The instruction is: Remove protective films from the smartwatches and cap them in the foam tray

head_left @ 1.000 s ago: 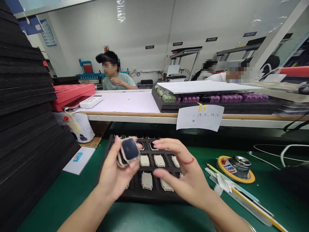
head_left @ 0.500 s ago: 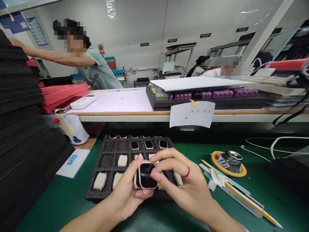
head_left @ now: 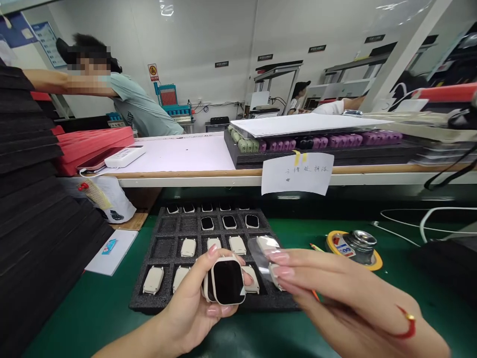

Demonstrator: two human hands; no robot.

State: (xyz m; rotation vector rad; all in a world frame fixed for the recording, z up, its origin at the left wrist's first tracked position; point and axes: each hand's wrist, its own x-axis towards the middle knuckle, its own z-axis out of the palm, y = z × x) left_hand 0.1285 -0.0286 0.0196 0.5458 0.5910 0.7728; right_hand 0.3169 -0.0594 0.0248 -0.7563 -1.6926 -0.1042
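My left hand [head_left: 197, 303] is closed around cream-framed watch cases [head_left: 228, 281] with black screens, one lying over another. A small pale tab shows at the lower right of the upper screen. To the right, my right hand [head_left: 346, 293] pinches a clear film [head_left: 263, 258] between thumb and fingers, apart from the watches. Under and beyond both hands lies a black foam tray [head_left: 164, 226]. Its compartments hold several cream cases, some showing pale backs and others dark screens.
Right of the tray are a yellow-rimmed roll [head_left: 354, 250] and white cables. Black foam sheets [head_left: 33, 223] are stacked at left, beside a white card [head_left: 112, 252]. A shelf [head_left: 186, 182] crosses behind; a person [head_left: 137, 104] reaches left beyond it.
My right hand has moved right, away from the watch, with the clear film now visible in its fingers. My left hand still holds the watches. The person behind has shifted left.
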